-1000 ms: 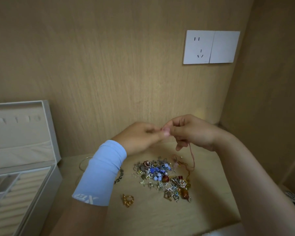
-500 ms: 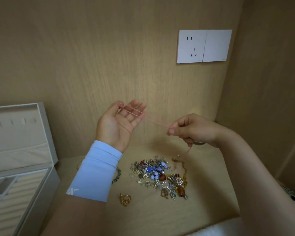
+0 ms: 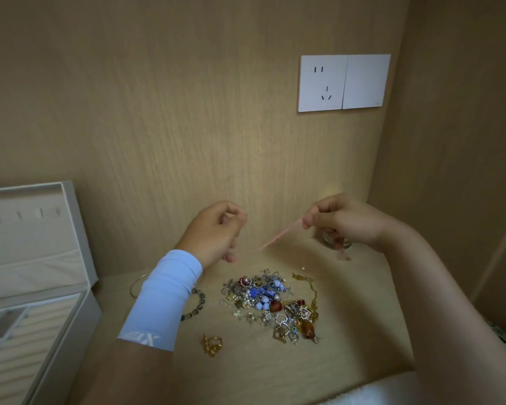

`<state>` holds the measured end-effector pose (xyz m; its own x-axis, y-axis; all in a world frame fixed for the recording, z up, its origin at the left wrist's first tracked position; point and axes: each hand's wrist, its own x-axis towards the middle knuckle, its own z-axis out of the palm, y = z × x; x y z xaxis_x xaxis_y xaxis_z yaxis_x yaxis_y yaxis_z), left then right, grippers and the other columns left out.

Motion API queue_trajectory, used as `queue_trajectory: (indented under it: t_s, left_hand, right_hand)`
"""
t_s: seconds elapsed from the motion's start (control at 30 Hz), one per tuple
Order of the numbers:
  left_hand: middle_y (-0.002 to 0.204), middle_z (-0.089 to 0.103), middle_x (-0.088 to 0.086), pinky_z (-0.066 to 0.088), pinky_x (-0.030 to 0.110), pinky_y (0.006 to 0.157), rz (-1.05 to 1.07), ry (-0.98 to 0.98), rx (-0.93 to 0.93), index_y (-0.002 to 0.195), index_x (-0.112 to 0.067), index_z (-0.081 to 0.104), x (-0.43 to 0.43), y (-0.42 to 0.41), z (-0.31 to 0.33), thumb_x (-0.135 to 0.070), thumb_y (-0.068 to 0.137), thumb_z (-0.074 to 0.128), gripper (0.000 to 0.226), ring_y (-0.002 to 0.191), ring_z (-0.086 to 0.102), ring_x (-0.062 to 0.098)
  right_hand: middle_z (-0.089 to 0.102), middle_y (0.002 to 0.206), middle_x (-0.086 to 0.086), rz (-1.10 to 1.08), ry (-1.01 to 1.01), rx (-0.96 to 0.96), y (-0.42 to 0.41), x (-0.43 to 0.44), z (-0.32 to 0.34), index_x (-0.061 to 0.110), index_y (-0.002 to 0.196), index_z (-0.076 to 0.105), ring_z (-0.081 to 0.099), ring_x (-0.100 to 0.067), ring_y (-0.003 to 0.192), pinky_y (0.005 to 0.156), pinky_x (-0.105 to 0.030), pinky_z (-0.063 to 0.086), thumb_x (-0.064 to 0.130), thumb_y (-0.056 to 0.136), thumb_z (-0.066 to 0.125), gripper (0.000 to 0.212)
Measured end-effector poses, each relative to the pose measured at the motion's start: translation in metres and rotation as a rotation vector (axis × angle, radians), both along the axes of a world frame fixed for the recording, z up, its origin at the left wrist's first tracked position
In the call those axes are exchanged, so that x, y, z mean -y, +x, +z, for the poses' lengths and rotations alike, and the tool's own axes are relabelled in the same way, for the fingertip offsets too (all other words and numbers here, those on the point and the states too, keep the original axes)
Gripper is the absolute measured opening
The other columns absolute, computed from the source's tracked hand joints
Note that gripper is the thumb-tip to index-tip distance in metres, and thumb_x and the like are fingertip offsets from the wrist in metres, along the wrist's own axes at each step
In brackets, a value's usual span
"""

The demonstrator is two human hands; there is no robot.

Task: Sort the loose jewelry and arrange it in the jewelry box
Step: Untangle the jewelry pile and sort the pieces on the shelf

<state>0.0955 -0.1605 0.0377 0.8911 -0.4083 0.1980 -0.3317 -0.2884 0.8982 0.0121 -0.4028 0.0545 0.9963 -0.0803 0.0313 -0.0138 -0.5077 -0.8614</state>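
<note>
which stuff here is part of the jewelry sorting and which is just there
Part of the job:
thin pink cord between left hand and right hand
mixed jewelry pile
gold ring
open grey jewelry box

Just there:
white wall socket

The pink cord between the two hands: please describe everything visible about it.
The pink cord is thin, pale and looks like soft string. It runs taut and slanted, from the right hand, whose fingers pinch its higher end, down toward the left hand, where it blurs. It hangs in the air above the jewelry pile, touching only the hands.
</note>
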Motion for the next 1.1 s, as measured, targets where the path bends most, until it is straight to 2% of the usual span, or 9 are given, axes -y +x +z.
queue_trajectory:
  t_s: [0.13, 0.23, 0.3, 0.43, 0.5, 0.57, 0.73, 0.9, 1.1]
  left_hand:
    - [0.105, 0.061, 0.002, 0.05, 0.021, 0.054, -0.231, 0.172, 0.012, 0.116, -0.036, 0.064, 0.018, -0.021, 0.006, -0.046, 0.091, 0.061, 0.027, 0.086, 0.063, 0.013]
    - [0.123, 0.057, -0.006, 0.046, 0.016, 0.091, -0.246, 0.165, 0.202, 0.096, -0.033, 0.072, 0.031, -0.032, 0.011, -0.033, 0.091, 0.065, 0.008, 0.116, 0.051, 0.004]
    - [0.119, 0.064, -0.012, 0.04, 0.019, 0.097, -0.191, 0.056, 0.218, 0.085, -0.027, 0.072, 0.032, -0.032, 0.015, -0.026, 0.096, 0.059, 0.017, 0.108, 0.054, -0.004]
    - [0.071, 0.065, -0.024, 0.04, 0.01, 0.064, -0.198, -0.075, 0.094, 0.082, -0.021, 0.068, 0.036, -0.026, 0.028, -0.021, 0.103, 0.045, 0.032, 0.064, 0.051, -0.01]
    - [0.068, 0.056, -0.013, 0.041, 0.012, 0.055, -0.243, -0.129, -0.01, 0.082, -0.021, 0.069, 0.046, -0.026, 0.035, -0.021, 0.104, 0.045, 0.033, 0.061, 0.048, 0.002]
    - [0.072, 0.049, -0.002, 0.046, 0.018, 0.054, -0.255, -0.145, -0.068, 0.085, -0.017, 0.071, 0.057, -0.024, 0.04, -0.019, 0.103, 0.046, 0.031, 0.062, 0.049, 0.01]
    - [0.078, 0.058, 0.007, 0.061, 0.028, 0.066, -0.25, -0.171, -0.181, 0.092, -0.002, 0.072, 0.067, -0.014, 0.043, -0.011, 0.098, 0.056, 0.019, 0.063, 0.062, 0.012]
    - [0.076, 0.065, 0.01, 0.061, 0.033, 0.062, -0.073, -0.005, -0.089, 0.088, -0.004, 0.073, 0.073, 0.007, 0.02, -0.009, 0.095, 0.061, 0.015, 0.056, 0.057, 0.016]
    - [0.072, 0.073, 0.005, 0.057, 0.028, 0.053, 0.01, 0.256, 0.038, 0.084, -0.011, 0.073, 0.084, 0.029, -0.021, -0.01, 0.088, 0.069, 0.006, 0.052, 0.063, 0.017]
  right_hand:
    - [0.044, 0.056, 0.006, 0.054, -0.024, 0.156, -0.001, -0.021, 0.016, 0.016, 0.089, 0.076, 0.031, -0.02, 0.05, 0.046, -0.026, 0.029, 0.024, 0.098, 0.063, 0.018]
    - [0.046, 0.055, 0.004, 0.1, 0.011, 0.226, -0.003, -0.03, 0.024, 0.014, 0.086, 0.076, 0.033, -0.008, 0.045, 0.04, -0.021, 0.029, 0.021, 0.098, 0.062, 0.019]
    - [0.05, 0.057, 0.006, 0.074, 0.017, 0.223, -0.002, -0.027, 0.024, 0.014, 0.085, 0.074, 0.034, -0.007, 0.045, 0.041, -0.021, 0.028, 0.023, 0.098, 0.062, 0.019]
    - [0.063, 0.057, 0.014, 0.125, 0.07, 0.044, -0.001, -0.016, 0.012, 0.015, 0.108, 0.07, 0.03, -0.01, 0.041, 0.047, -0.029, 0.019, 0.038, 0.098, 0.06, 0.027]
    - [0.077, 0.098, 0.004, 0.305, 0.242, -0.034, 0.001, -0.016, 0.002, 0.01, 0.127, 0.063, 0.029, -0.008, 0.043, 0.042, -0.027, 0.018, 0.041, 0.097, 0.056, 0.043]
    - [0.071, 0.121, -0.012, 0.418, 0.409, -0.076, 0.005, -0.012, -0.009, 0.002, 0.129, 0.059, 0.029, -0.007, 0.047, 0.037, -0.022, 0.028, 0.037, 0.096, 0.054, 0.048]
    - [0.063, 0.07, 0.0, 0.24, 0.296, -0.121, 0.004, 0.019, -0.021, 0.016, 0.094, 0.073, 0.043, -0.008, 0.05, 0.046, -0.025, 0.029, 0.032, 0.088, 0.069, 0.018]
    - [0.063, 0.062, 0.006, 0.012, -0.07, -0.191, -0.006, 0.05, -0.02, 0.014, 0.089, 0.07, 0.049, -0.008, 0.056, 0.055, -0.023, 0.035, 0.022, 0.102, 0.056, 0.02]
    - [0.055, 0.054, -0.002, -0.184, -0.16, -0.201, 0.011, 0.055, -0.053, 0.014, 0.07, 0.063, 0.049, -0.016, 0.047, 0.046, -0.02, 0.039, 0.021, 0.099, 0.061, 0.03]
